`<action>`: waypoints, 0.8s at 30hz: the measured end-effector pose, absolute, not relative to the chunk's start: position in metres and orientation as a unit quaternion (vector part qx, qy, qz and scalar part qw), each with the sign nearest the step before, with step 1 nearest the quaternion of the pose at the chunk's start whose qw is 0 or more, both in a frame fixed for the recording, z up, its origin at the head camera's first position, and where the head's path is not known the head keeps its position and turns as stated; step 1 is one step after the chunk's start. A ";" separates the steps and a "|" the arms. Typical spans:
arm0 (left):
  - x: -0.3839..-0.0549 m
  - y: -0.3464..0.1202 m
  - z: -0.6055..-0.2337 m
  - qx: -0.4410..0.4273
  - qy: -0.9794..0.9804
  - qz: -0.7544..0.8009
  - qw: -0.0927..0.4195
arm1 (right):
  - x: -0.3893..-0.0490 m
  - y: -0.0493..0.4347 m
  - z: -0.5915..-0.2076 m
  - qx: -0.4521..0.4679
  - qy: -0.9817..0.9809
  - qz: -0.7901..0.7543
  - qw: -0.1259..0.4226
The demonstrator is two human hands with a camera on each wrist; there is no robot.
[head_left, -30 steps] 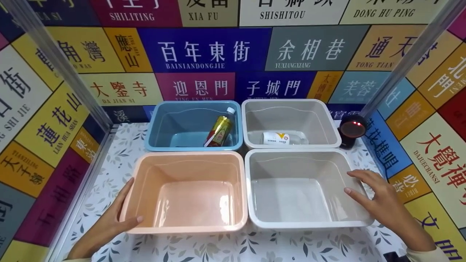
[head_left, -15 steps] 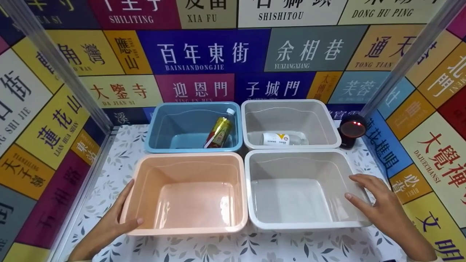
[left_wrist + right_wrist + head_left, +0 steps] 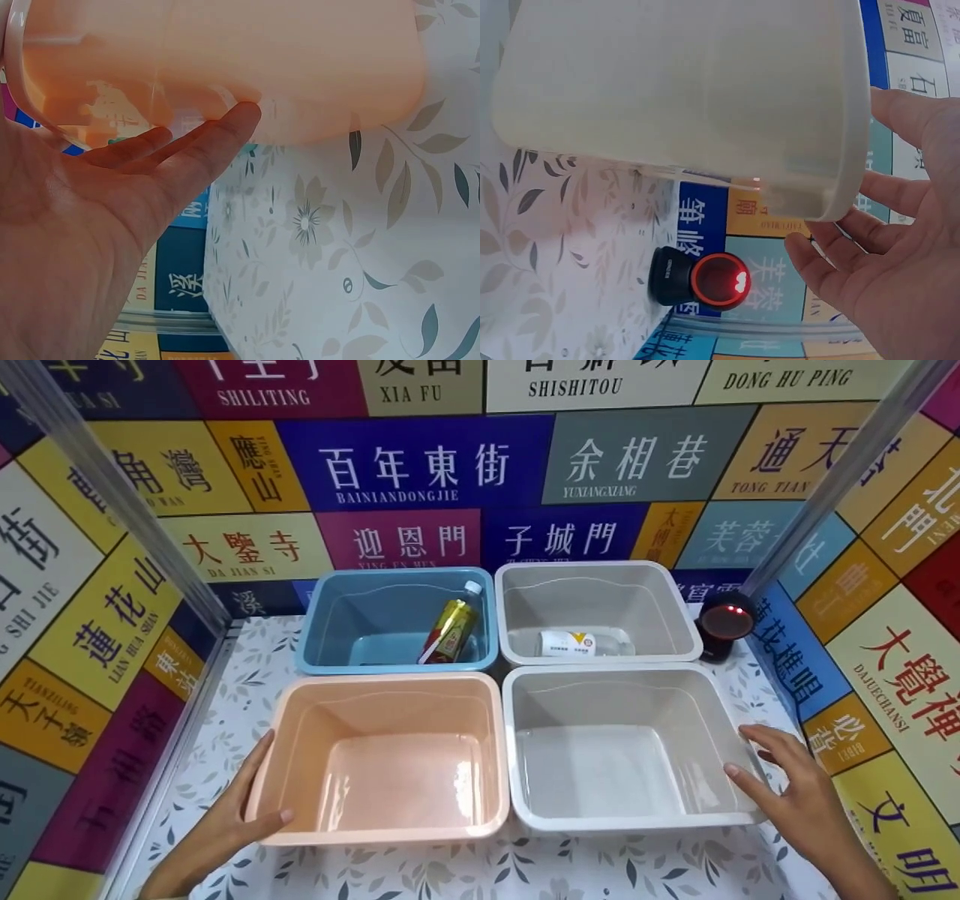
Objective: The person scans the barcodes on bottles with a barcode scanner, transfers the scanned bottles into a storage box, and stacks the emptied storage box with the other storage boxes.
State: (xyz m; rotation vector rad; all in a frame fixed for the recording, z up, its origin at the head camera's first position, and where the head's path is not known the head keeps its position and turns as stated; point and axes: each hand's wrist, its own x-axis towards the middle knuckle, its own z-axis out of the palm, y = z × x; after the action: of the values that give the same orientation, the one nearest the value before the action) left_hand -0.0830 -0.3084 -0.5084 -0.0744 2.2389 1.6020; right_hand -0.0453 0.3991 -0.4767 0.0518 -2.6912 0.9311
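Observation:
My left hand [image 3: 229, 817] is at the left side of the peach bin [image 3: 379, 835]. Its straight fingers [image 3: 217, 131] lie along the outer wall, and the thumb reaches over the front left corner of the rim. At the right rim of the pale grey bin [image 3: 634, 823] is my right hand [image 3: 799, 791], its fingers spread and loosely bent. In the right wrist view those fingertips [image 3: 799, 244] appear right beside the rim. Behind stand a blue bin [image 3: 397, 668] with a tilted drink bottle [image 3: 450, 631] and another grey bin [image 3: 600, 661] with a clear, white-labelled bottle [image 3: 570, 644] lying in it.
A black scanner-like device [image 3: 724, 626] with red lights stands right of the back grey bin. The leaf-patterned tabletop [image 3: 420, 877] shows in front of the bins. Colourful sign-covered walls [image 3: 412, 461] and clear corner posts enclose the table.
My right hand has drifted right and slightly down, so its fingertips no longer overlap as much of the grey bin. The left hand stays on the peach bin.

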 end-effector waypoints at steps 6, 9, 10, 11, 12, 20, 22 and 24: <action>-0.083 -0.308 -0.509 -0.018 0.792 0.580 0.189 | -0.043 0.405 -0.485 0.013 -0.919 0.362 0.158; -0.083 -0.308 -0.509 -0.018 0.797 0.574 0.190 | -0.042 0.408 -0.488 0.004 -0.914 0.379 0.145; -0.083 -0.308 -0.509 -0.019 0.799 0.571 0.190 | -0.041 0.408 -0.489 0.001 -0.911 0.387 0.140; -0.082 -0.308 -0.509 -0.021 0.801 0.568 0.189 | -0.041 0.410 -0.491 0.002 -0.909 0.395 0.134; -0.082 -0.308 -0.509 -0.022 0.802 0.567 0.189 | -0.041 0.410 -0.492 0.001 -0.906 0.402 0.129; -0.081 -0.305 -0.507 -0.011 0.810 0.568 0.148 | -0.044 0.410 -0.501 -0.026 -0.895 0.432 0.109; -0.082 -0.303 -0.505 -0.003 0.829 0.547 0.117 | -0.044 0.411 -0.503 -0.034 -0.894 0.433 0.106; -0.083 -0.301 -0.504 0.002 0.850 0.521 0.082 | -0.045 0.411 -0.504 -0.040 -0.893 0.436 0.104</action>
State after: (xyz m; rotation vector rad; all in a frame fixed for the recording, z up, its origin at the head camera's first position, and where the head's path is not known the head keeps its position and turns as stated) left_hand -0.0827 -0.3014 -0.5039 0.0050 2.5396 1.5555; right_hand -0.0452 0.4108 -0.5044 -0.1174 -2.6339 1.2849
